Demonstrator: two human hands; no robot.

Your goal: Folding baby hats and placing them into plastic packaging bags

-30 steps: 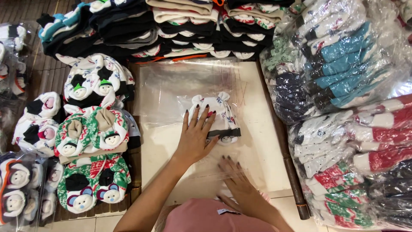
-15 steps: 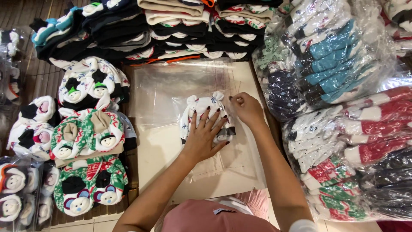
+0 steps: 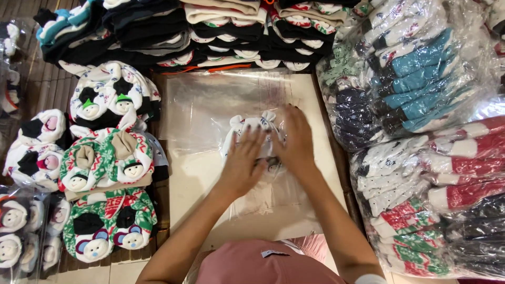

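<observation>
A pair of white patterned slipper socks (image 3: 251,126) lies inside a clear plastic bag (image 3: 265,197) on the pale table (image 3: 189,179). My left hand (image 3: 243,162) rests flat on the bagged socks, fingers spread and pointing away from me. My right hand (image 3: 298,141) presses palm-down on the right side of the same bag, right next to the left hand. Both hands lie on top of the plastic; neither one grips it. A stack of empty clear bags (image 3: 210,102) lies just beyond the socks.
Piles of plush slipper socks with animal faces (image 3: 108,152) stand at the left. Folded dark and cream socks (image 3: 210,37) line the back. Large clear sacks of bagged socks (image 3: 421,121) fill the right side. A pink cap (image 3: 263,265) shows at the bottom.
My right hand moved from the near edge of the bag up to the socks' right side and now lies flat on them. My left hand stayed pressed on the bag.
</observation>
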